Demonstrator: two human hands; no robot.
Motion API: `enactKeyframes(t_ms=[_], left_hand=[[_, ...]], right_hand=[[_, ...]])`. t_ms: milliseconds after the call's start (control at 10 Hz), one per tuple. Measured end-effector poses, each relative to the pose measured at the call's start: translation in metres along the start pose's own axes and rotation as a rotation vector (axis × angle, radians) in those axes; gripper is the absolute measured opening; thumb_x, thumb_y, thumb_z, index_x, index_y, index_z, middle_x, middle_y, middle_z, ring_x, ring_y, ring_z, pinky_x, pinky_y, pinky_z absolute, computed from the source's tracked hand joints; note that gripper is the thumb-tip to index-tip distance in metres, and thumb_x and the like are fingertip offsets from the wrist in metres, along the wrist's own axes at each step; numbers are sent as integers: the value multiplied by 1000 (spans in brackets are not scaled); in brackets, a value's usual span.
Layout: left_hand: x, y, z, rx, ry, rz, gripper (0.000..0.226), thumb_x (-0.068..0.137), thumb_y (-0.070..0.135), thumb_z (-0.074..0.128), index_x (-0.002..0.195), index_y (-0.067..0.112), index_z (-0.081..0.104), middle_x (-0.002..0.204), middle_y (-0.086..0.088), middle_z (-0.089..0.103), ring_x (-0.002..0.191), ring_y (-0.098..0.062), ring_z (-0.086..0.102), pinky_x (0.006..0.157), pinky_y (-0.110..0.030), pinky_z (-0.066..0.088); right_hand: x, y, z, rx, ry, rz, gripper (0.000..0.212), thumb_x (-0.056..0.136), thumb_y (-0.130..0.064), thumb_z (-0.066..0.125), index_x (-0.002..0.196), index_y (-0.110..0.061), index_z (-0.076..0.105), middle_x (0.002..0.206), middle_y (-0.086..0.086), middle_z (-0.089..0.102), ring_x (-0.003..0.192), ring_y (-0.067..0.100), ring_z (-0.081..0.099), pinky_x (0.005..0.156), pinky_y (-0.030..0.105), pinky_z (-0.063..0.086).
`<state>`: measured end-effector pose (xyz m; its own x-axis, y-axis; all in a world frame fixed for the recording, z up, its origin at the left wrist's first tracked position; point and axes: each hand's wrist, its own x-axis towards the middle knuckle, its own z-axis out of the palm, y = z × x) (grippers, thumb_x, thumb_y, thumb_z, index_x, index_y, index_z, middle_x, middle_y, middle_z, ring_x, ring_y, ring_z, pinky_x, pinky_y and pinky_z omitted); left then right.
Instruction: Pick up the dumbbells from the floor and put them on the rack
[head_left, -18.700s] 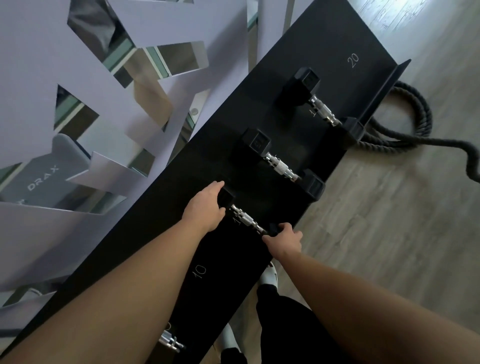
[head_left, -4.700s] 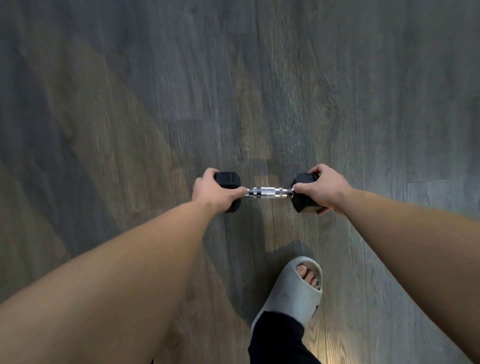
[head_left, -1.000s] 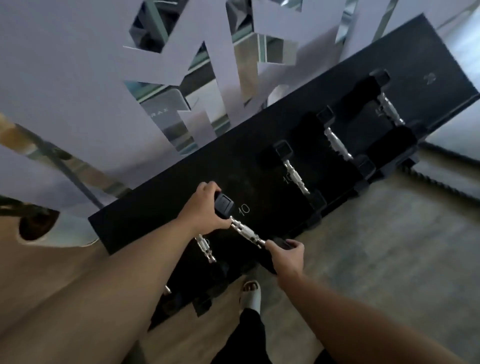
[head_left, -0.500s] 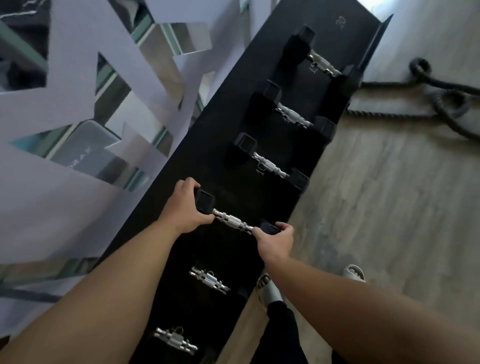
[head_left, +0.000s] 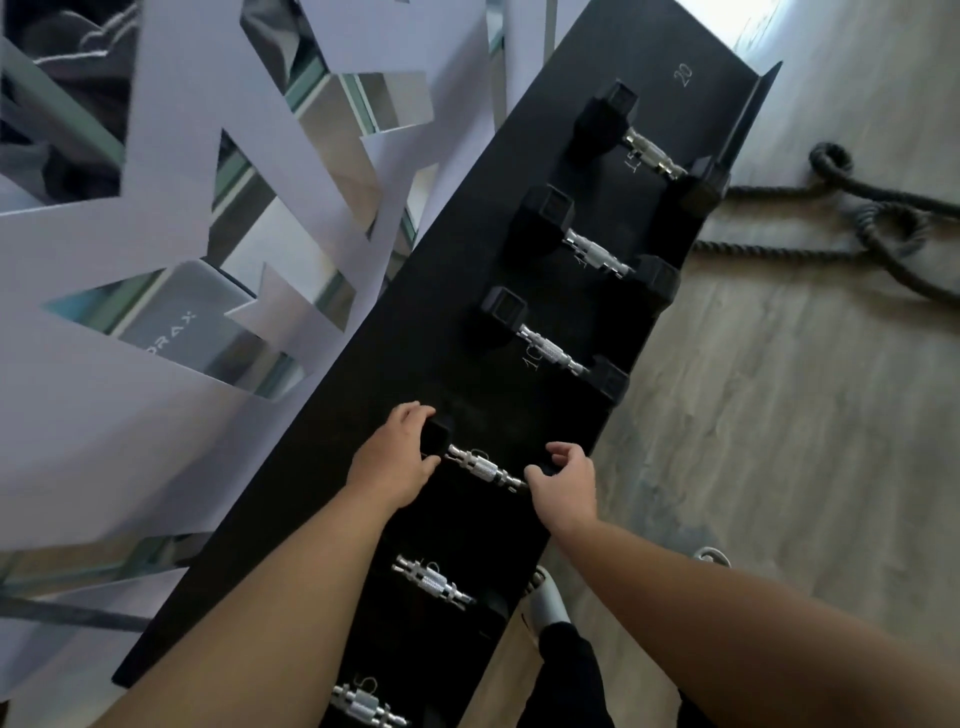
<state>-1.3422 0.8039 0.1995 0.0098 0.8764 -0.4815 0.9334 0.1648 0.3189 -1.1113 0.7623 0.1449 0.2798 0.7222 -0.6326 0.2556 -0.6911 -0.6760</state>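
Note:
A black hex dumbbell with a chrome handle (head_left: 483, 467) lies across the black sloping rack (head_left: 358, 415). My left hand (head_left: 395, 462) wraps its far head at the rack's back. My right hand (head_left: 563, 486) curls around its near head at the rack's front edge, and that head is mostly hidden under the fingers. Three larger dumbbells rest further up the rack: one by the "10" mark (head_left: 550, 353), one above it (head_left: 592, 254) and one near the top (head_left: 649, 150). Two smaller ones sit below my arms (head_left: 434, 582) (head_left: 363, 709).
A white wall panel with angular mirror cut-outs (head_left: 156, 208) runs along the rack's left side. A thick dark battle rope (head_left: 883, 223) lies on the wooden floor (head_left: 779, 415) at the upper right. My foot in a light slipper (head_left: 545, 603) stands by the rack's front edge.
Both hands have carried the dumbbell a little along the rack and it now lies in the slot below the "10" dumbbell. My right hand's fingers look looser around the near head.

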Motion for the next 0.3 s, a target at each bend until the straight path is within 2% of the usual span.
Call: enactKeyframes(t_ms=[100, 200, 300], left_hand=[[-12, 1, -13, 36, -3, -1, 58, 91, 38, 71, 144, 32, 48, 149, 12, 43, 113, -14, 59, 79, -31, 50], [-19, 4, -26, 31, 3, -24, 36, 91, 45, 69, 124, 37, 59, 129, 16, 57, 95, -5, 60, 71, -27, 49], [-27, 24, -51, 30, 17, -46, 14, 88, 51, 66, 99, 44, 61, 99, 19, 65, 79, 2, 58, 65, -25, 49]], right_hand=[[7, -9, -31, -70, -10, -94, 18, 91, -18, 70, 107, -25, 67, 104, -8, 67, 94, 10, 66, 66, 13, 42], [10, -18, -58, -114, -19, -121, 11, 90, -18, 70, 95, -27, 66, 91, -11, 69, 91, 17, 69, 64, 13, 42], [7, -26, -97, -213, -57, -150, 7, 89, -25, 70, 92, -29, 65, 89, -7, 71, 85, 15, 68, 67, 20, 48]])
